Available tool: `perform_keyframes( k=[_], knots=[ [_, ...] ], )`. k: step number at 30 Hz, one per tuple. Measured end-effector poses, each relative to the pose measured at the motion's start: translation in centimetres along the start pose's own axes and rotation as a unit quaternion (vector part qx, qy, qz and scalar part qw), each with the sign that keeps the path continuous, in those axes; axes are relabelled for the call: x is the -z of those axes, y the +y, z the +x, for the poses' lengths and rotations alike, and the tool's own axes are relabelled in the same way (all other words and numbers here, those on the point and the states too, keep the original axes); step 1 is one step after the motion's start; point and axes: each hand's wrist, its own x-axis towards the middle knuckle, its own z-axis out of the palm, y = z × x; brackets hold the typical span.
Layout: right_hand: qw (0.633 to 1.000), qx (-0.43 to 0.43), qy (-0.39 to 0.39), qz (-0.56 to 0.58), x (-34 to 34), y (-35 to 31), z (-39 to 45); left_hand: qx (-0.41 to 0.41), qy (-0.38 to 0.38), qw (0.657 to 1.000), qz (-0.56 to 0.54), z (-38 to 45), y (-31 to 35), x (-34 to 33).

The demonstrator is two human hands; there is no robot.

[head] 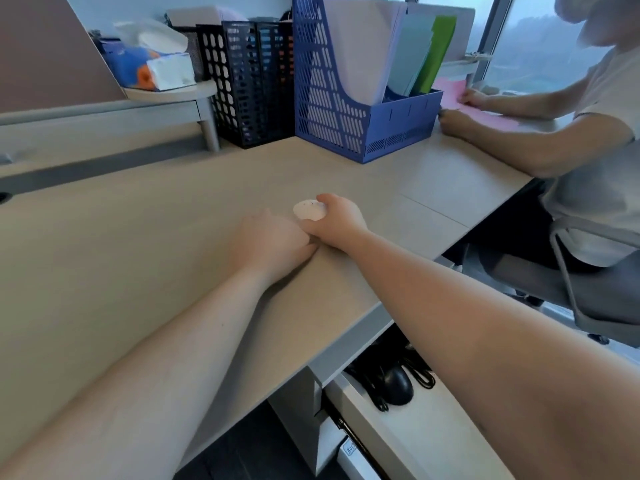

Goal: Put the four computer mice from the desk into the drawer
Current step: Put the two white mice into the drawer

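The right hand point(337, 221) is closed around a white mouse point(309, 210) that lies on the beige surface point(138, 244), near its middle. The thumb is on the far side of the mouse, the other fingers curl under its near side, and about half of the mouse shows to the left of the hand. I cannot tell if the mouse is lifted or sits on the surface.

The left hand point(268, 242) rests just beside the right hand and touches it at the knuckles. Its fingers are bent downward and hidden from the camera, so I cannot tell how far it is open or whether it holds anything.

Below the front edge of the surface, the drawer point(367, 427) is pulled out. Inside it lies 1 black mouse point(398, 384) with black cables point(420, 372) around it; the right forearm covers the rest of the drawer.

At the back of the surface stand a blue file holder point(332, 109) with papers and a black mesh holder point(249, 84). A tissue box point(162, 69) is on a small shelf at the left. Another person point(588, 140) sits at the right with hands on pink paper point(453, 93)
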Motion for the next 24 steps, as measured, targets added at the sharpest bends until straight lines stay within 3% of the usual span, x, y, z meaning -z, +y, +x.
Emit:
perform_keyframes(
  k=[14, 19, 24],
  knots=[
    [0.983, -0.038, -0.125, -0.129, 6.9, 2.6, -8.8, -0.041, -0.041, 0.998, 0.018, -10.5, 5.0, -0.3],
    [0.971, -0.075, -0.148, -0.174, 9.7, 4.9, -11.7, -0.096, -0.039, 0.993, 0.06, -14.3, 8.4, -1.9],
    [0.943, -0.127, -0.224, -0.21, 10.6, 9.3, -14.8, -0.145, -0.056, 0.984, 0.082, -17.5, 10.9, -4.1]
  ],
)
